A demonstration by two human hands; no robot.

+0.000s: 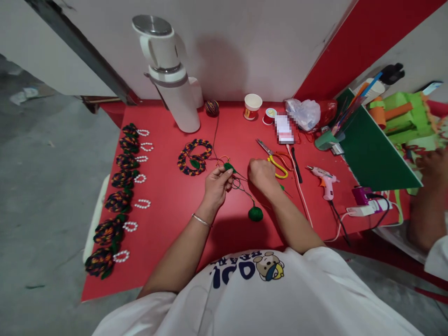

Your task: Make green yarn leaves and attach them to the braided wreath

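Observation:
Between the thumb and fingers of my left hand [217,185] is a small green crocheted piece [229,168], with yarn running from it to the right. My right hand [262,175] is closed beside the yellow-handled scissors [278,167]; what its fingers hold is hidden. A green yarn ball [255,213] lies on the red table [157,196] below my hands, its strand leading up to them. Left of my hands lies a looped multicolour crocheted cord [182,161] with a green leaf-like piece on it. A dark multicolour yarn ball [212,108] sits at the back.
Several crocheted flowers [117,201] and bead loops [140,178] line the left edge. A white thermos [178,100], paper cup [252,106], thread spool [269,116] and phone [284,129] stand or lie at the back. Right are a glue gun [327,182], power strip [367,208] and another person's hand [434,165].

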